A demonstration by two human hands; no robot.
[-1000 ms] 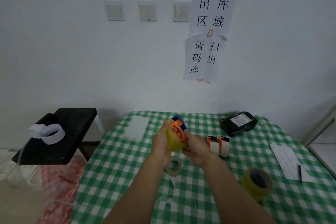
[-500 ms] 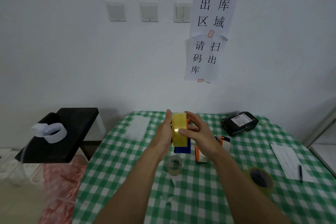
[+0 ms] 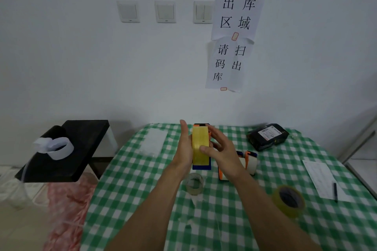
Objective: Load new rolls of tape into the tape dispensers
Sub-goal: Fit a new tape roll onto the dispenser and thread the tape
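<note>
A yellow tape roll [image 3: 200, 144] sits edge-on in a blue, orange and black tape dispenser [image 3: 201, 167], held upright above the green checked table [image 3: 142, 199]. My left hand [image 3: 184, 149] presses flat against the roll's left side with straight fingers. My right hand [image 3: 221, 149] holds it from the right, its thumb lying across the roll's yellow face. Behind my right wrist stands a second, orange dispenser [image 3: 250, 159] with white tape. A spare yellow roll [image 3: 289, 201] lies at the front right, and a clear, nearly spent roll [image 3: 194, 184] lies under my hands.
A black parcel [image 3: 267, 136] lies at the back right. A paper sheet [image 3: 320, 175] with a pen [image 3: 335, 191] is near the right edge. A clear plastic sheet [image 3: 153, 142] lies at the back left. A black stool [image 3: 67, 149] stands left of the table.
The dispenser has turned from showing its orange side to edge-on with the yellow face toward me. My left hand has flattened against it and my right thumb has moved onto the roll.
</note>
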